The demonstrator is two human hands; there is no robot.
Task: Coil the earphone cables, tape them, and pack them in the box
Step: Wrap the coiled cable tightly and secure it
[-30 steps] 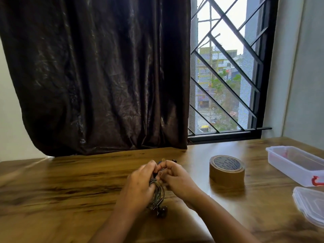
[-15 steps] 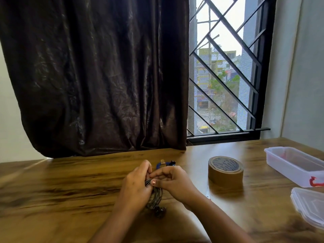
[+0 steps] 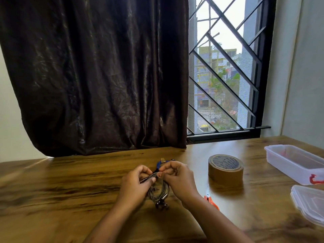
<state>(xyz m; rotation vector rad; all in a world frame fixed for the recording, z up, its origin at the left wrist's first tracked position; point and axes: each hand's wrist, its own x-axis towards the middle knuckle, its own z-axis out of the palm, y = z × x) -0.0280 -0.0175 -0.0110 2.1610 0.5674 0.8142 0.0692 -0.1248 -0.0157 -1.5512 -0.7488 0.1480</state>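
Observation:
A coil of dark earphone cable (image 3: 158, 192) hangs between my two hands over the wooden table (image 3: 61, 193), with the earbuds dangling at its lower end. My left hand (image 3: 135, 184) grips the coil's left side, thumb on the top strands. My right hand (image 3: 179, 178) pinches the top of the coil with curled fingers. A roll of brown tape (image 3: 225, 168) stands to the right. The clear plastic box (image 3: 294, 163) with a red clasp lies open at the far right, and its lid (image 3: 310, 201) lies nearer to me.
A blue object (image 3: 160, 163) lies just behind my hands, partly hidden. An orange-handled tool (image 3: 210, 200) peeks out beside my right forearm. A dark curtain (image 3: 96, 76) and a barred window (image 3: 226, 71) back the table.
Both hands stay on the coil in the same spot. My fingers have shifted slightly on the top strands, and the coil hangs a bit more open.

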